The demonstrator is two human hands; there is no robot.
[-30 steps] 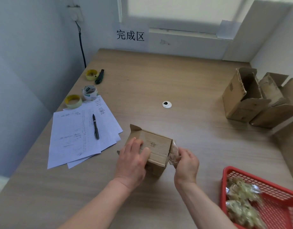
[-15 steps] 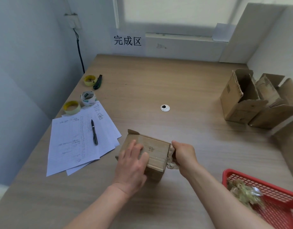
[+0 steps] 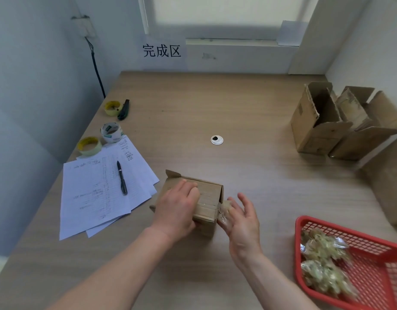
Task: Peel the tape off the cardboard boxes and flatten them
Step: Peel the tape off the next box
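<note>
A small brown cardboard box (image 3: 209, 198) stands on the wooden table near its front, one flap sticking up at its far left corner. My left hand (image 3: 175, 209) lies on top of the box and presses it down. A crumpled piece of clear tape (image 3: 224, 212) hangs at the box's right end. It sticks against the fingers of my right hand (image 3: 242, 222), which is spread wide beside the box and grips nothing.
A red basket (image 3: 327, 224) at the front right holds wads of peeled tape (image 3: 322, 260). Several opened boxes (image 3: 313, 124) stand at the far right. At the left lie papers (image 3: 99, 193), a pen (image 3: 121, 177), tape rolls (image 3: 89, 146) and a knife (image 3: 124, 109).
My right hand pinched the tape at the box's right end, pushed in against the box, and now has its fingers spread. My left hand stayed on top of the box.
</note>
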